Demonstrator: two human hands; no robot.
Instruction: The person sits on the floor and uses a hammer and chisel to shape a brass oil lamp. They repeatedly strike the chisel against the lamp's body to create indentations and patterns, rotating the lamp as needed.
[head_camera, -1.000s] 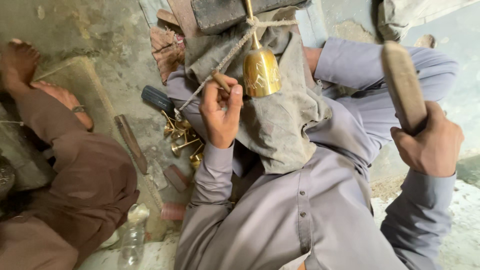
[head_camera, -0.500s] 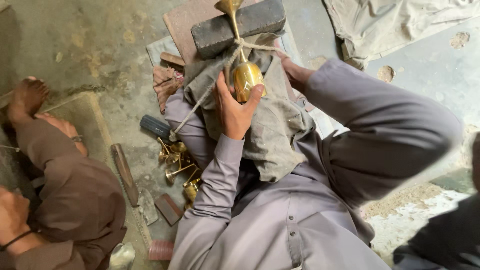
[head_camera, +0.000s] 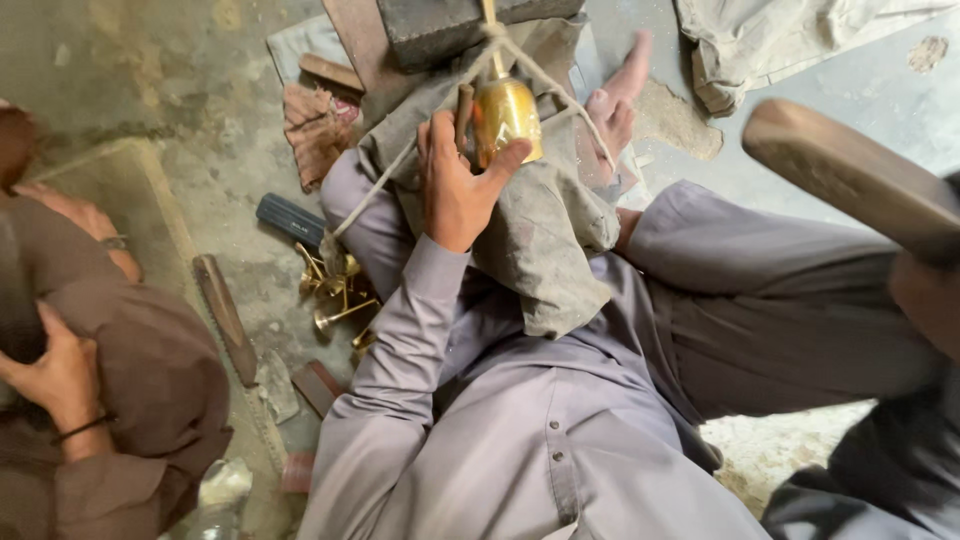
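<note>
A shiny brass goblet (head_camera: 507, 115) lies bound with rope (head_camera: 380, 200) against a dark block (head_camera: 450, 25), resting on a grey cloth (head_camera: 545, 240) over my knee. My left hand (head_camera: 455, 185) wraps the goblet's bowl with its thumb and pinches a short brown punch (head_camera: 464, 105) against the metal. My right hand (head_camera: 925, 290), blurred at the right edge, grips a wooden mallet (head_camera: 850, 175) held up well to the right of the goblet. My bare foot (head_camera: 615, 105) braces beside the goblet.
Another person in brown clothes (head_camera: 120, 370) sits at the left. On the floor between us lie several brass pieces (head_camera: 335, 290), a dark-handled tool (head_camera: 290, 218), a long wooden-handled tool (head_camera: 225, 315) and a plastic bottle (head_camera: 220, 490). A crumpled cloth (head_camera: 760, 40) lies top right.
The mallet, out of view half a second ago, is back up at the right. My left hand has stayed on the goblet with the punch.
</note>
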